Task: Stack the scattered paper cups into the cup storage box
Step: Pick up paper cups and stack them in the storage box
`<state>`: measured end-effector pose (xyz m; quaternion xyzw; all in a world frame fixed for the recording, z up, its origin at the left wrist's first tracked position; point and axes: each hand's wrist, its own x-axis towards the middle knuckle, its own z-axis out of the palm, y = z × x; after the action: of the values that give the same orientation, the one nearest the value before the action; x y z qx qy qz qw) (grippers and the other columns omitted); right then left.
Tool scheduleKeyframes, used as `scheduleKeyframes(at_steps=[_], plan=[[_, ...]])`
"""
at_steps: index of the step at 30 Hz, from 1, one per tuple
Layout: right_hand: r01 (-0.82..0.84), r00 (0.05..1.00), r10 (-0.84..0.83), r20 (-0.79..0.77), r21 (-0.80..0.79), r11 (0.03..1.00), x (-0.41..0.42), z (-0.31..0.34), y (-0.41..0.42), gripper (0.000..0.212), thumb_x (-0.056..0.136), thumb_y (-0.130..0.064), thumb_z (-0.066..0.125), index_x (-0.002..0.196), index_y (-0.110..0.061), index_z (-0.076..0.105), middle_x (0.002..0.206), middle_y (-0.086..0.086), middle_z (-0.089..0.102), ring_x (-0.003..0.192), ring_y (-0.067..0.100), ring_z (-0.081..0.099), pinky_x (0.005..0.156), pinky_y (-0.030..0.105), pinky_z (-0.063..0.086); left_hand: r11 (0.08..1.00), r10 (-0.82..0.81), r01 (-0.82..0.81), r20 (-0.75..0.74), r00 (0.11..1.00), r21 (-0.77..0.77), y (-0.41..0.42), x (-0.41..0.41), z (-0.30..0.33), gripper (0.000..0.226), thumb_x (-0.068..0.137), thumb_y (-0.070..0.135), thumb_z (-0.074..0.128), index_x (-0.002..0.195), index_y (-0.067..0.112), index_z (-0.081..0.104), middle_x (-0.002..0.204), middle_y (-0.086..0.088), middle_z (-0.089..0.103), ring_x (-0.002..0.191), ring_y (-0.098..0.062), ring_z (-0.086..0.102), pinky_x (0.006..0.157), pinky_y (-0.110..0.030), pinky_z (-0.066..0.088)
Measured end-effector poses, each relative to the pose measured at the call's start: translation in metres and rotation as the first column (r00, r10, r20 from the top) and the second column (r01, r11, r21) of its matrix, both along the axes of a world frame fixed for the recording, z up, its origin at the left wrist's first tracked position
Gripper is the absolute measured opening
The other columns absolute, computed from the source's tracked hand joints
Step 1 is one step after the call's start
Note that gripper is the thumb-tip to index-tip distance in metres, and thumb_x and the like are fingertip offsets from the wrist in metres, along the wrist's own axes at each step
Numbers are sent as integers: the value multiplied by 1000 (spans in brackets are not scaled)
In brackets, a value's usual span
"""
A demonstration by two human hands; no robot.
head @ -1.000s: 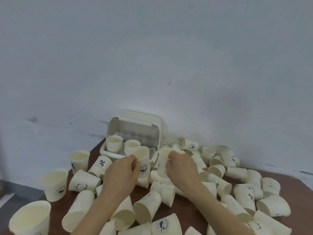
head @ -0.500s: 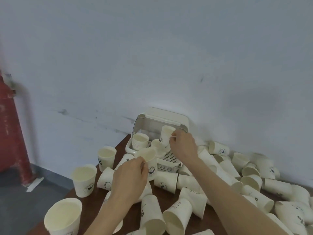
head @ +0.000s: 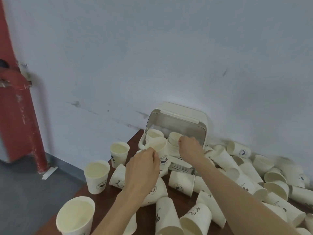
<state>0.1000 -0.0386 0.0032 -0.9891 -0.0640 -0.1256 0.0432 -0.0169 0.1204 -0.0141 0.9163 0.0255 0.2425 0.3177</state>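
The cream cup storage box [head: 201, 122] stands open against the wall at the table's far edge, with its lid up. My right hand [head: 190, 148] pinches the rim of a paper cup [head: 174, 137] that sits on a stack [head: 172, 150] inside the box. A second stack [head: 152, 134] stands at the box's left. My left hand [head: 144, 168] grips an upright paper cup [head: 160, 150] just in front of the box. Several white paper cups [head: 181, 182] lie scattered over the brown table [head: 179, 200].
Upright cups stand along the table's left edge [head: 97, 177], [head: 75, 216], [head: 119, 154]. Many tipped cups pile up at the right [head: 274, 180]. A red pipe [head: 20, 102] runs down the wall at far left above grey floor [head: 25, 192].
My right hand lowered its cup onto the stack inside the box. My left hand carried its cup nearer the box. The view shifted, showing the red pipe.
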Motion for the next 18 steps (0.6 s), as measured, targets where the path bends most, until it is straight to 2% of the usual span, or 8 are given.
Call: scheduleKeyframes(at_steps=[3,6,8,14,18], plan=[[-4,1000,4,-20,-17,1000,-2,-10,2,18,91,-6,40,93,-8,57,87,10,57,78,31,57,62,34,43,1000,27,-27,30,999,-11,-2,13,2,27,99,33,38,81,22,55,72,6,59,68,-15,57,65,-38,50],[3,999,-2,-33,5,1000,-7,-18,7,13,87,0,38,84,-9,47,81,7,51,69,27,48,58,34,39,999,45,-45,6,999,-8,-3,23,5,26,100,33,37,87,22,57,81,5,62,75,-17,58,68,-36,49],[-2,999,3,-40,15,1000,-11,-22,8,13,85,1,38,83,-11,42,83,6,50,71,25,45,58,33,37,998,65,-65,3,998,19,-2,31,11,28,100,33,36,89,21,59,84,4,63,77,-19,58,67,-35,48],[-19,998,20,-54,20,1000,-18,-26,8,21,87,-4,45,107,-8,48,104,8,54,78,21,41,64,30,34,995,102,-100,119,988,-24,8,73,31,29,101,28,35,93,14,59,85,-2,60,78,-24,57,70,-40,47],[-30,999,32,-39,33,999,-19,-29,7,26,89,-9,47,115,-10,45,109,8,55,83,22,46,65,30,34,994,103,-107,120,987,32,7,101,29,30,103,26,31,95,12,57,85,-1,55,74,-20,48,64,-33,38]])
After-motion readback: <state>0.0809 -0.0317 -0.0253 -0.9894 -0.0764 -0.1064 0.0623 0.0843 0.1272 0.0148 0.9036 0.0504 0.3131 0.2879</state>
